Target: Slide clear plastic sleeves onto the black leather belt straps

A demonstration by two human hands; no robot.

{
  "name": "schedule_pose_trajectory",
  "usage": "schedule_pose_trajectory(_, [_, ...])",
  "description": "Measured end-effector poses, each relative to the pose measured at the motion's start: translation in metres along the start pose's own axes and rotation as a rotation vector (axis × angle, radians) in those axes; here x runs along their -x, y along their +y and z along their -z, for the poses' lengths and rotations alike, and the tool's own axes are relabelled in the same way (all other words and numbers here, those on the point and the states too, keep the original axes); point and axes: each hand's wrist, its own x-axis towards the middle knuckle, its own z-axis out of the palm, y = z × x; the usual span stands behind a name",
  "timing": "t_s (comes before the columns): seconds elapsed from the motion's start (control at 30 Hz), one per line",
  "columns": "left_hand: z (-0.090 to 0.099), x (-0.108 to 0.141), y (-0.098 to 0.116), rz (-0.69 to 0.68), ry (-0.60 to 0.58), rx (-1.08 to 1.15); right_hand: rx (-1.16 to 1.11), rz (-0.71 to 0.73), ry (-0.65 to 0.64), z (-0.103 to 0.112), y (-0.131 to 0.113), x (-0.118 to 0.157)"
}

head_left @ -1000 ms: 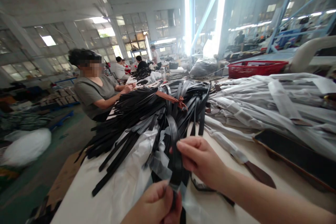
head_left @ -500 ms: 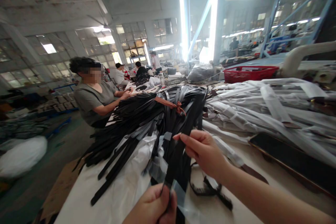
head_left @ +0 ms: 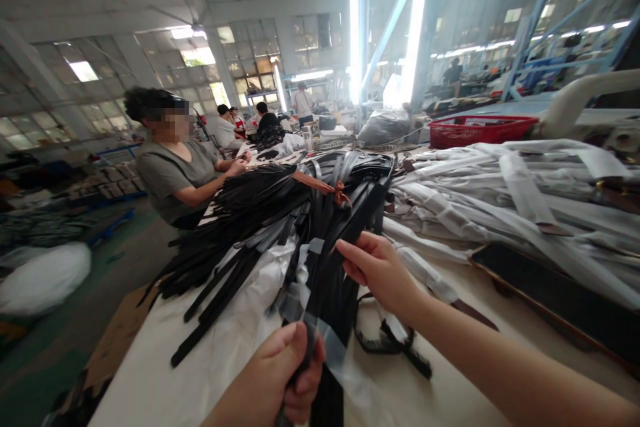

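At the bottom centre my left hand (head_left: 295, 370) is closed round a black strap (head_left: 311, 333), its thumb on top. Clear film (head_left: 330, 340) lies beside those fingers. My right hand (head_left: 375, 267) is at the upper part of the black straps, forefinger and thumb close together; whether a strap is between them is hard to see. Beyond both hands lies a big bundle of black straps (head_left: 260, 203), tied with an orange-brown band (head_left: 320, 185). A small curled black strap (head_left: 375, 347) rests on the table right of the left hand.
White-wrapped straps (head_left: 450, 193) are heaped at the right, beside a long dark board (head_left: 555, 293). A red basket (head_left: 483, 131) stands behind them. Across the table (head_left: 135, 373), at the left, a person (head_left: 170, 173) handles something small. White plastic film (head_left: 250, 300) lies in front.
My left hand has moved slightly left and up, and more of it shows round the strap. My right hand's fingers have shifted a little on the straps. The view has tilted slightly.
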Motion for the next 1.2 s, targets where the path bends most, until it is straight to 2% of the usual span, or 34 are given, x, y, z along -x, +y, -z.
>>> schedule_pose_trajectory(0.07, [-0.002,0.001,-0.002,0.032,-0.007,0.018,-0.02,-0.054,-0.056,0.0,-0.003,0.001])
schedule_pose_trajectory(0.23, [-0.005,0.003,-0.001,0.064,-0.053,0.043,-0.072,-0.298,-0.392,-0.015,0.008,0.022])
schedule_pose_trajectory(0.33, [-0.003,0.003,0.001,0.097,-0.064,0.031,-0.097,-0.369,-0.513,-0.022,0.017,0.031])
schedule_pose_trajectory(0.4, [-0.003,0.003,0.003,0.104,-0.043,0.025,-0.134,-0.323,-0.487,-0.023,0.019,0.03])
schedule_pose_trajectory(0.5, [-0.004,0.003,0.004,0.093,-0.007,0.021,-0.177,-0.22,-0.311,-0.02,0.015,0.022])
schedule_pose_trajectory(0.57, [-0.004,0.002,0.003,0.081,-0.01,0.022,-0.126,-0.187,-0.265,-0.019,0.014,0.02])
schedule_pose_trajectory(0.7, [-0.002,-0.001,0.001,0.043,-0.028,0.022,0.023,-0.22,-0.424,-0.024,0.021,0.029])
schedule_pose_trajectory(0.9, [0.004,-0.004,0.001,0.033,-0.072,0.019,0.106,-0.155,-0.55,-0.028,0.027,0.038])
schedule_pose_trajectory(0.97, [0.006,-0.001,0.003,0.028,-0.107,-0.023,0.096,-0.141,-0.519,-0.026,0.025,0.035])
schedule_pose_trajectory(1.0, [0.007,0.002,0.005,0.024,-0.127,-0.065,0.092,-0.129,-0.463,-0.023,0.024,0.032])
schedule_pose_trajectory(1.13, [0.01,0.014,0.02,-0.024,-0.185,-0.297,0.051,0.047,-0.065,0.0,0.018,0.005])
schedule_pose_trajectory(1.2, [0.009,0.021,0.031,-0.038,-0.189,-0.357,0.016,0.114,0.053,0.016,0.015,-0.01])
